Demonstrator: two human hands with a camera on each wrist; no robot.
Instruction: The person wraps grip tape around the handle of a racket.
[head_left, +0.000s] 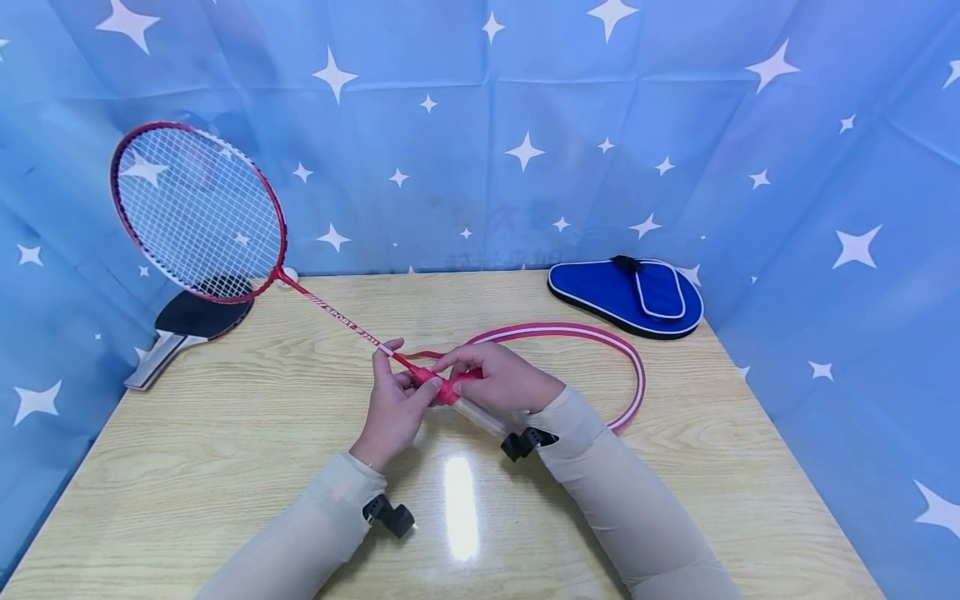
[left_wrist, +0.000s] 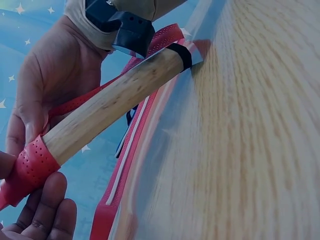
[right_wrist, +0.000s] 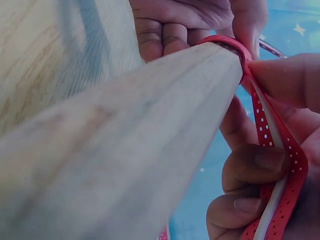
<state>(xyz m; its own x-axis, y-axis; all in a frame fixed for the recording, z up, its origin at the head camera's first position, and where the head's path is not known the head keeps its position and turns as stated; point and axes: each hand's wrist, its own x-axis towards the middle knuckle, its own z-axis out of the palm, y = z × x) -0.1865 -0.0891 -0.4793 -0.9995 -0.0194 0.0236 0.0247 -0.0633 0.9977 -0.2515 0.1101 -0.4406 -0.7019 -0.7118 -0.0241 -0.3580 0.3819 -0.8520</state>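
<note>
A red and white badminton racket (head_left: 341,319) slants up to the left, its strung head raised above the table. My left hand (head_left: 393,412) grips it at the top of the handle, where red perforated grip tape (left_wrist: 32,165) is wrapped round. Below the wrap, the handle's bare wood (left_wrist: 110,105) shows, with a black band near its butt end. My right hand (head_left: 506,379) pinches the tape at the wrap's edge, and its curled fingers hold the loose strip (right_wrist: 270,120). The rest of the strip, with a white line along it, loops over the table behind that hand.
On the wooden table (head_left: 262,467), a black table tennis bat (head_left: 198,317) lies at the back left, with a white ball (head_left: 288,275) near it. A blue bat case (head_left: 626,296) lies at the back right. Blue star-patterned cloth (head_left: 450,125) hangs behind and on both sides.
</note>
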